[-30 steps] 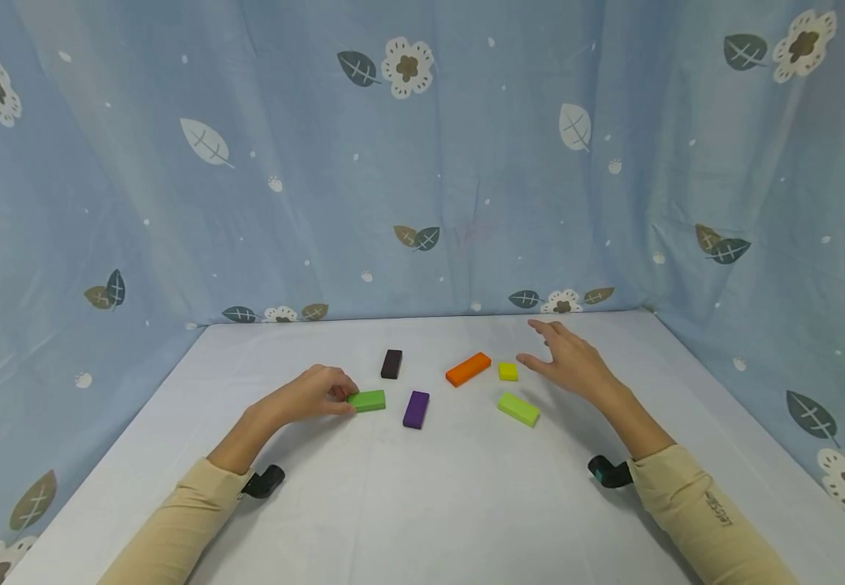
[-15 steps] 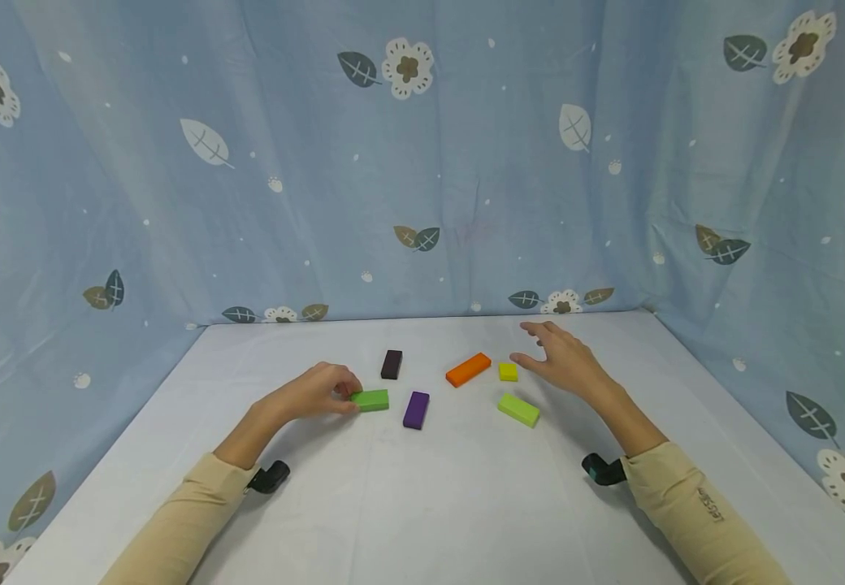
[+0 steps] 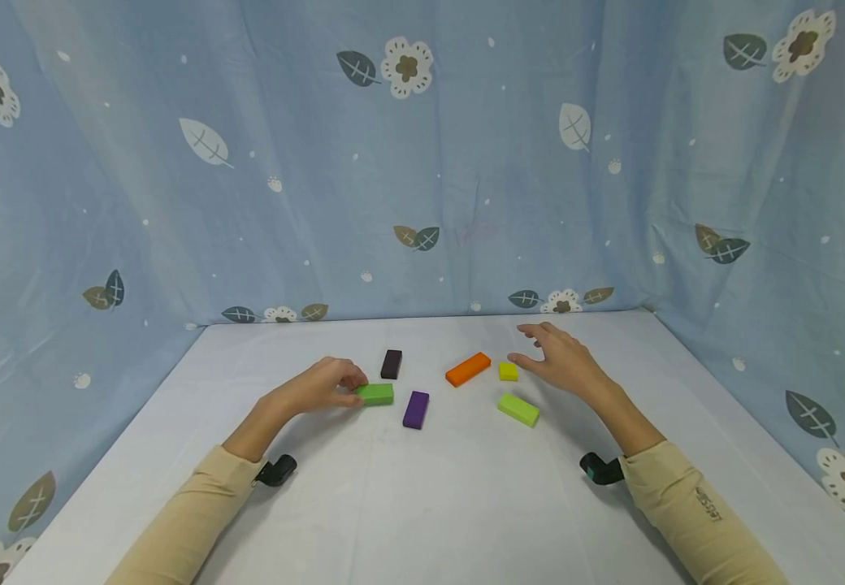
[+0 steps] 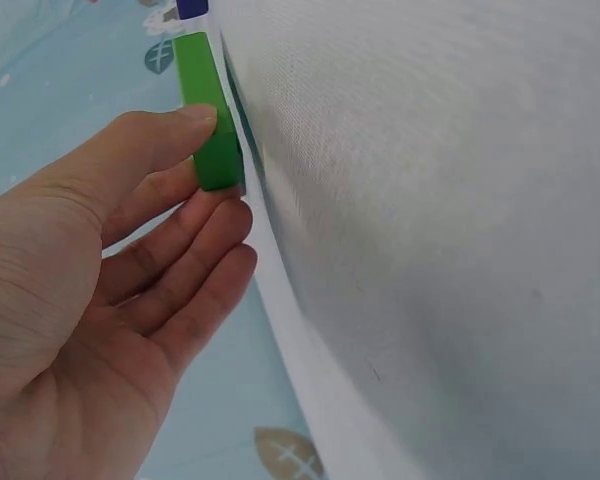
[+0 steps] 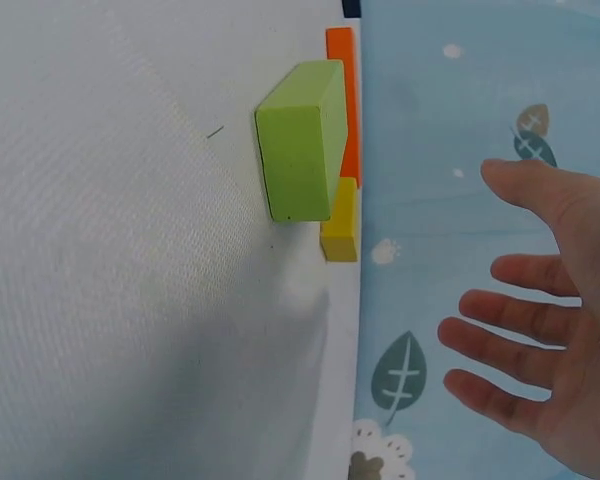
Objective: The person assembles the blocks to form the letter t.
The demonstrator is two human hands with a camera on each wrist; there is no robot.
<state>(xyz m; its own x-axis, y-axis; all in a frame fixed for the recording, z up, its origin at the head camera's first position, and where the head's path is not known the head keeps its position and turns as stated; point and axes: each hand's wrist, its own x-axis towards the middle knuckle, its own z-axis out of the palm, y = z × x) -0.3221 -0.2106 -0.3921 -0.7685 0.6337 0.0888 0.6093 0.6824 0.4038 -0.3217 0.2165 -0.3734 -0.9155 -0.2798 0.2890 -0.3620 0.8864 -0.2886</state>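
My left hand (image 3: 320, 385) pinches the left end of a green block (image 3: 376, 395) between thumb and fingers. In the left wrist view the thumb lies on the near face of the green block (image 4: 206, 110), whose far end points away from the palm. My right hand (image 3: 561, 357) hovers with spread fingers and holds nothing; a small yellow block (image 3: 508, 372) is the nearest thing to it. A lime block (image 3: 518, 409) lies in front of the yellow one, and an orange block (image 3: 469, 370) to its left. Just right of the green block lies a purple block (image 3: 416, 410).
Behind the green block lies a black block (image 3: 392, 364). The white table (image 3: 422, 504) is enclosed at the back and sides by a blue patterned curtain (image 3: 422, 179). A black wrist camera (image 3: 276, 470) sits below the left wrist, and another black camera (image 3: 601, 470) below the right.
My left hand has moved right and slightly away from me, carrying the green block closer to the black and purple ones. The right hand has drifted a little left. The other blocks stay put.
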